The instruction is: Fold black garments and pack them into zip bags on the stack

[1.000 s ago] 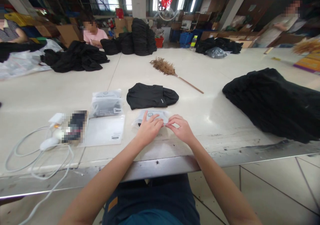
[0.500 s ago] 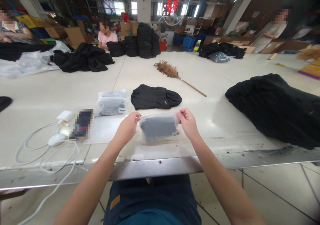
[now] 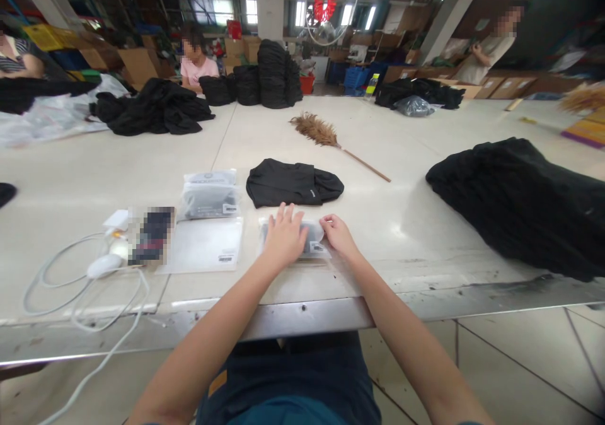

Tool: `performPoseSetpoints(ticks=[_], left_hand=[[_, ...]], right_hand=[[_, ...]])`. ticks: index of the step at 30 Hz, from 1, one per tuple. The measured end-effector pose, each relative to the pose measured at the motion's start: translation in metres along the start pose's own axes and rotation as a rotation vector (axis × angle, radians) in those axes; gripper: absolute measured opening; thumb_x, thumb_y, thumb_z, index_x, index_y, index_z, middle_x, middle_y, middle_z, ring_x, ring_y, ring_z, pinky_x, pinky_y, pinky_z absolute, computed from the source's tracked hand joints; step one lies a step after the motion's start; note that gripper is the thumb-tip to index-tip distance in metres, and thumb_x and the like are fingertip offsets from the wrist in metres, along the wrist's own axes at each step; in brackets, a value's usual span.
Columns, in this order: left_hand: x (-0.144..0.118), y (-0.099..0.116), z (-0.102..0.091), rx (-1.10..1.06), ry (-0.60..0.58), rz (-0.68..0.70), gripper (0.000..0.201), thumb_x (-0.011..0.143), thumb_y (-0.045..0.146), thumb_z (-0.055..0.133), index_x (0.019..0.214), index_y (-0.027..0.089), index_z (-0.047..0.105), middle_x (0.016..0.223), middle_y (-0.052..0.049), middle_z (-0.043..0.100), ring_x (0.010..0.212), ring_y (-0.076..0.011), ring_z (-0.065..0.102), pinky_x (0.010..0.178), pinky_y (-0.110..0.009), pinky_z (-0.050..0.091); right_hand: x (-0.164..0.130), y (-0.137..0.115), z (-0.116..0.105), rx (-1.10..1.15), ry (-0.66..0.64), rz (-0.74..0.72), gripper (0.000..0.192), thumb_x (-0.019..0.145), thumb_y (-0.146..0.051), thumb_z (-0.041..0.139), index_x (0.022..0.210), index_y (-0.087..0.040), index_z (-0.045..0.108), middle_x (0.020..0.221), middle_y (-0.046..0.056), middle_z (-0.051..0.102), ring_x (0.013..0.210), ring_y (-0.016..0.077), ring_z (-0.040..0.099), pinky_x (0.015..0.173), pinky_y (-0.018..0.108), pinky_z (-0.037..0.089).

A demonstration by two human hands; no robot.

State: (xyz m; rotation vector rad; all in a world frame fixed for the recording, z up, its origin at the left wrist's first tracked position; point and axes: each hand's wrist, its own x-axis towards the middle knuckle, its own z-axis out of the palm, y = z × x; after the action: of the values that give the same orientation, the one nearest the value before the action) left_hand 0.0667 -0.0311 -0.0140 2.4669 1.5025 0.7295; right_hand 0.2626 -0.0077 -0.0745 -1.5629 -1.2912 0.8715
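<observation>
The person at the near edge of the bench (image 3: pixel 425 223) has a filled clear plastic pouch (image 3: pixel 316 241) lying flat in front of them, with a dark folded garment showing through the film. The left hand (image 3: pixel 285 236) lies palm down on top of it, fingers spread and flat, pressing rather than gripping. The right hand (image 3: pixel 336 234) sits at the pouch's right end, fingers curled loosely against its edge beside a small barcode label; whether it pinches the film or only rests there I cannot tell from here.

From how things lie, this pouch looks packed and is being flattened or closed, so this piece seems close to done. Just to the left another packed pouch (image 3: pixel 209 195) already lies finished, and in front of that an empty flat bag (image 3: pixel 203 248) with its own barcode sticker waits unfilled. Just beyond the hands a folded black garment (image 3: pixel 292 183) lies on the bench, not bagged yet. To the right a large heap of black clothing (image 3: pixel 524 201) remains, so I judge most of the work is still ahead.

A feather duster (image 3: pixel 326 136) lies farther up the bench. At the left edge are white cables (image 3: pixel 70 286) and a white charger (image 3: pixel 118 219). Other people sit at the far side among more black piles (image 3: pixel 155 106).
</observation>
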Motion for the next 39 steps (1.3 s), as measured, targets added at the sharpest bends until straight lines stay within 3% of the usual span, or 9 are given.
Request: performPoseSetpoints(ticks=[3,7,12,16,18,22,26,34,39], left_hand=[[-0.006,0.019,0.015,0.133,-0.177,0.14,0.052,0.096,0.049,0.044,0.143,0.028,0.047,0.155,-0.014,0.038,0.145,-0.0391,0.027,0.111,-0.07,0.02],[-0.016,0.016,0.025,0.195,-0.204,0.278,0.063,0.088,0.063,0.052,0.145,0.038,0.044,0.16,-0.007,0.031,0.146,-0.0461,0.018,0.107,-0.079,0.009],[-0.018,0.007,0.015,-0.063,-0.244,0.33,0.063,0.077,0.064,0.067,0.133,0.037,0.059,0.156,-0.007,0.04,0.146,-0.0497,0.017,0.107,-0.08,0.001],[-0.01,-0.006,-0.006,-0.718,-0.265,0.136,0.046,0.09,0.06,0.052,0.123,0.031,0.067,0.142,-0.01,0.056,0.132,-0.037,0.049,0.112,-0.061,0.03],[-0.007,-0.023,-0.017,-1.003,-0.122,-0.082,0.046,0.095,0.055,0.044,0.117,0.024,0.068,0.129,-0.012,0.064,0.11,-0.0284,0.065,0.095,-0.046,0.05],[-0.01,-0.074,-0.022,-0.739,0.256,-0.425,0.028,0.088,0.044,0.057,0.1,0.019,0.065,0.097,-0.007,0.07,0.076,-0.0183,0.065,0.073,-0.031,0.05],[-0.013,-0.103,-0.013,-0.546,0.083,-0.423,0.022,0.085,0.038,0.061,0.095,0.02,0.066,0.08,-0.004,0.068,0.071,-0.0191,0.062,0.071,-0.031,0.046],[-0.022,-0.092,-0.022,-0.965,-0.144,-0.338,0.044,0.079,0.042,0.07,0.116,0.019,0.063,0.081,-0.002,0.067,0.067,-0.0155,0.061,0.062,-0.026,0.045],[-0.026,-0.086,-0.018,-1.115,-0.124,-0.395,0.035,0.077,0.05,0.072,0.077,0.017,0.06,0.069,0.001,0.06,0.063,-0.0129,0.056,0.061,-0.025,0.044]], right_hand=[[-0.002,-0.001,0.0,0.009,0.001,0.038,0.02,0.085,-0.043,0.049,0.082,-0.023,0.051,0.052,-0.006,0.048,0.039,0.0128,0.04,0.038,0.025,0.029],[0.001,0.002,0.001,-0.007,0.035,0.045,0.019,0.085,-0.042,0.047,0.083,-0.023,0.052,0.055,-0.005,0.051,0.038,0.0124,0.04,0.038,0.025,0.029],[0.009,0.004,0.0,-0.071,0.091,0.001,0.016,0.081,-0.039,0.052,0.078,-0.023,0.055,0.062,-0.002,0.058,0.053,0.016,0.05,0.052,0.028,0.039],[0.008,0.001,-0.003,-0.136,0.134,-0.04,0.012,0.08,-0.035,0.052,0.076,-0.024,0.055,0.068,0.001,0.061,0.066,0.0197,0.055,0.064,0.032,0.041],[0.005,-0.001,-0.003,-0.161,0.146,-0.052,0.01,0.08,-0.034,0.052,0.078,-0.024,0.055,0.069,0.001,0.061,0.069,0.0209,0.056,0.067,0.033,0.041],[-0.003,-0.003,-0.001,-0.207,0.163,-0.06,0.017,0.082,-0.038,0.054,0.09,-0.024,0.056,0.075,0.002,0.063,0.073,0.0225,0.059,0.07,0.034,0.042],[-0.007,-0.002,0.002,-0.194,0.094,-0.079,0.026,0.084,-0.046,0.054,0.097,-0.024,0.056,0.079,0.002,0.064,0.075,0.0222,0.06,0.072,0.034,0.042],[-0.009,-0.006,0.0,-0.031,0.171,-0.206,0.025,0.088,-0.047,0.051,0.09,-0.023,0.052,0.077,0.0,0.058,0.072,0.0183,0.055,0.069,0.031,0.043],[-0.016,-0.013,-0.002,-0.019,0.252,-0.321,0.02,0.092,-0.043,0.049,0.093,-0.024,0.05,0.078,0.0,0.056,0.074,0.0178,0.055,0.073,0.031,0.045]])
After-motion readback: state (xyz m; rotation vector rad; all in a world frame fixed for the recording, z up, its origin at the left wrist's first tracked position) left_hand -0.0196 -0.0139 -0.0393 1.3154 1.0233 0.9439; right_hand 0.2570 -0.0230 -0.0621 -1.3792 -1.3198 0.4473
